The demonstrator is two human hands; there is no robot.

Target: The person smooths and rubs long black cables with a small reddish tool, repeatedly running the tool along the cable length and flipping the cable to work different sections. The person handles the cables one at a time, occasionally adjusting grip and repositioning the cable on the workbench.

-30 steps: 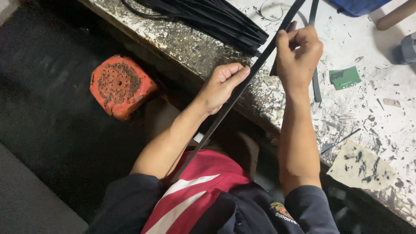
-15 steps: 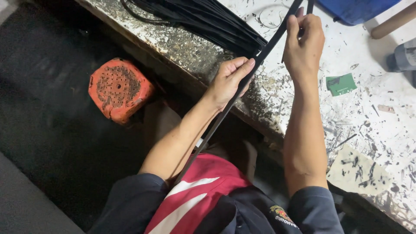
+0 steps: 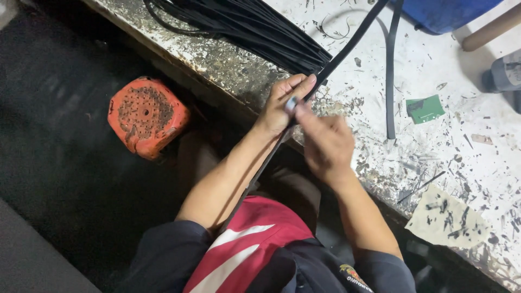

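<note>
A long black strip [image 3: 347,46] runs from the top of the head view down across the bench edge toward my lap. My left hand [image 3: 282,103] is closed around the strip at the bench edge, and a small grey piece shows between its fingers. My right hand [image 3: 325,144], blurred, sits just below and right of the left hand, its fingertips at the strip. A bundle of similar black strips [image 3: 255,27] lies on the bench above my left hand. A second loose black strip [image 3: 389,81] lies to the right.
The white bench top [image 3: 477,173] is speckled with black scraps. On it lie a small green card [image 3: 426,108], a pale paper piece [image 3: 445,222] and a blue container [image 3: 439,13]. An orange perforated stool [image 3: 146,116] stands on the dark floor to the left.
My right hand has come down along the strip from the upper bench to just beside my left hand. The left hand has kept its grip at the bench edge.
</note>
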